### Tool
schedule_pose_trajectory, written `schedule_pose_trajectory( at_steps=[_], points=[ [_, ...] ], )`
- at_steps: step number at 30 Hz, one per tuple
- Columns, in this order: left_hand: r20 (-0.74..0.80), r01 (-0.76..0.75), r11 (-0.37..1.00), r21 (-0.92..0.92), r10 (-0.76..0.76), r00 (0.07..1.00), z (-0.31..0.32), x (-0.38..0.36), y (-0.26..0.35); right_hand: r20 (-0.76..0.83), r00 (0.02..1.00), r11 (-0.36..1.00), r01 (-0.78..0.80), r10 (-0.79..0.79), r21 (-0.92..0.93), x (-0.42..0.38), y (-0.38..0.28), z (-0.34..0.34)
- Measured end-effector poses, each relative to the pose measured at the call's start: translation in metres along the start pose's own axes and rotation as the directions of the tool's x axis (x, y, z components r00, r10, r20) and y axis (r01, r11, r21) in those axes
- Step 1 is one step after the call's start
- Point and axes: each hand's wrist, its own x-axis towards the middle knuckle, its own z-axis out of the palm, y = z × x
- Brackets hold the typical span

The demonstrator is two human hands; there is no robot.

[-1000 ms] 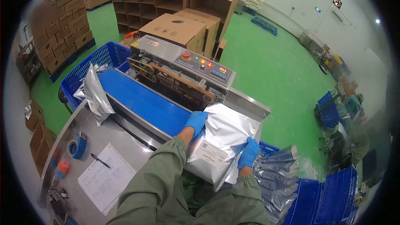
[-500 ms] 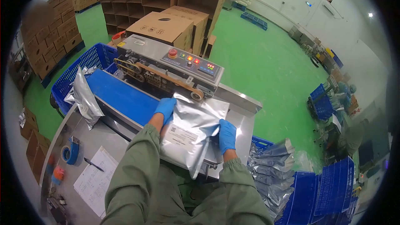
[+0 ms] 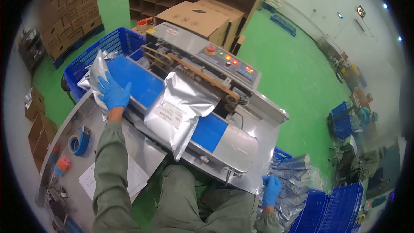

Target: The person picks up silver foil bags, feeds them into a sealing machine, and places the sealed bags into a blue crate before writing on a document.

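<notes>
A silver foil bag (image 3: 166,118) with a printed label lies across the blue conveyor belt (image 3: 211,133), its upper edge at the band sealer (image 3: 194,71). My left hand (image 3: 114,92), in a blue glove, is open with spread fingers against another silver foil bag (image 3: 99,67) at the belt's left end. My right hand (image 3: 271,190), also gloved in blue, is at the left edge of a pile of flat foil bags (image 3: 291,185). Its fingers are curled closed; what is between them, if anything, is hidden.
Behind the left bag stands a blue crate (image 3: 99,54). A tape dispenser (image 3: 79,141) and papers (image 3: 133,177) lie on the steel table (image 3: 101,125). Cardboard boxes (image 3: 194,19) rise behind the sealer. Blue baskets (image 3: 336,207) stand at lower right.
Both hands have let go of the labelled bag, which now lies further left on the belt. My left hand moved left to the other bag; my right moved down to the pile. The view shifted.
</notes>
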Motion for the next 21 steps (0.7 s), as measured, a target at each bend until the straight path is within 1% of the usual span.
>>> schedule_pose_trajectory(
  at_steps=[1, 2, 3, 4, 5, 6, 7, 8, 9, 10, 11, 12, 13, 14, 15, 16, 17, 18, 19, 20, 21],
  points=[
    [0.058, 0.140, 0.990, 0.013, -0.141, 0.988, 0.018, 0.011, -0.024, 0.008, 0.999, 0.998, -0.042, 0.043, -0.052, -0.014, 0.015, -0.012],
    [0.108, 0.280, 0.960, 0.029, -0.281, 0.954, 0.039, 0.020, -0.053, 0.013, 0.997, 0.992, -0.077, 0.079, -0.103, -0.027, 0.029, -0.025],
    [0.227, 0.389, 0.919, -0.064, -0.366, 0.902, 0.077, 0.027, -0.095, 0.029, 0.996, 0.986, -0.081, 0.087, -0.145, -0.037, 0.050, -0.036],
    [0.346, 0.494, 0.857, -0.148, -0.423, 0.837, 0.102, 0.035, -0.126, 0.041, 0.995, 0.979, -0.086, 0.095, -0.182, -0.045, 0.069, -0.043],
    [0.329, 0.470, 0.879, -0.073, -0.424, 0.844, 0.090, 0.033, -0.127, 0.052, 0.995, 0.982, -0.077, 0.087, -0.174, -0.055, 0.080, -0.051],
    [0.311, 0.446, 0.895, 0.003, -0.424, 0.851, 0.076, 0.027, -0.128, 0.064, 0.987, 0.972, -0.134, 0.149, -0.192, -0.064, 0.086, -0.057],
    [0.292, 0.446, 0.895, -0.004, -0.426, 0.857, 0.078, 0.029, -0.144, 0.074, 0.975, 0.960, -0.190, 0.209, -0.203, -0.072, 0.085, -0.057],
    [0.188, 0.430, 0.900, -0.068, -0.412, 0.892, 0.090, 0.034, -0.170, 0.082, 0.976, 0.966, -0.182, 0.200, -0.185, -0.080, 0.071, -0.053],
    [0.083, 0.406, 0.905, -0.129, -0.398, 0.914, 0.094, 0.037, -0.184, 0.056, 0.988, 0.923, -0.114, 0.145, -0.369, -0.093, 0.048, -0.051],
    [0.068, 0.399, 0.907, -0.136, -0.394, 0.917, 0.076, 0.040, -0.186, 0.036, 0.996, 0.840, -0.053, 0.086, -0.540, -0.103, 0.032, -0.053],
    [0.112, 0.330, 0.894, -0.303, -0.310, 0.944, 0.042, 0.041, -0.189, 0.040, 0.996, 0.848, -0.050, 0.084, -0.528, -0.110, 0.023, -0.055],
    [0.144, 0.262, 0.850, -0.457, -0.220, 0.965, 0.011, 0.040, -0.193, 0.037, 0.993, 0.895, -0.084, 0.111, -0.438, -0.116, 0.016, -0.058],
    [0.136, 0.260, 0.856, -0.447, -0.222, 0.965, -0.010, 0.038, -0.196, 0.040, 0.989, 0.930, -0.120, 0.142, -0.347, -0.121, 0.011, -0.058],
    [0.040, 0.195, 0.850, -0.490, -0.201, 0.979, -0.029, 0.036, -0.198, 0.054, 0.987, 0.932, -0.122, 0.149, -0.342, -0.124, 0.008, -0.058],
    [-0.053, 0.126, 0.842, -0.524, -0.180, 0.982, -0.050, 0.034, -0.199, 0.020, 0.995, 0.925, -0.080, 0.095, -0.371, -0.126, 0.004, -0.059],
    [-0.054, 0.126, 0.850, -0.511, -0.179, 0.982, -0.077, 0.035, -0.194, -0.014, 0.999, 0.915, -0.042, 0.039, -0.402, -0.125, 0.004, -0.059],
    [-0.071, 0.135, 0.846, -0.516, -0.199, 0.978, -0.106, 0.041, -0.183, -0.006, 0.999, 0.914, -0.047, 0.049, -0.403, -0.123, 0.013, -0.064],
    [-0.083, 0.148, 0.840, -0.523, -0.223, 0.971, -0.127, 0.047, -0.175, 0.031, 0.993, 0.919, -0.096, 0.117, -0.383, -0.118, 0.030, -0.074],
    [-0.130, 0.096, 0.873, -0.478, -0.179, 0.975, -0.140, 0.062, -0.169, 0.070, 0.982, 0.921, -0.140, 0.177, -0.364, -0.111, 0.045, -0.082],
    [-0.177, 0.045, 0.900, -0.434, -0.134, 0.975, -0.148, 0.084, -0.162, 0.077, 0.982, 0.920, -0.133, 0.173, -0.368, -0.100, 0.062, -0.086],
    [-0.227, -0.032, 0.930, -0.367, -0.056, 0.972, -0.152, 0.109, -0.156, 0.070, 0.997, 0.883, -0.006, 0.044, -0.469, -0.089, 0.082, -0.089]
  ],
)
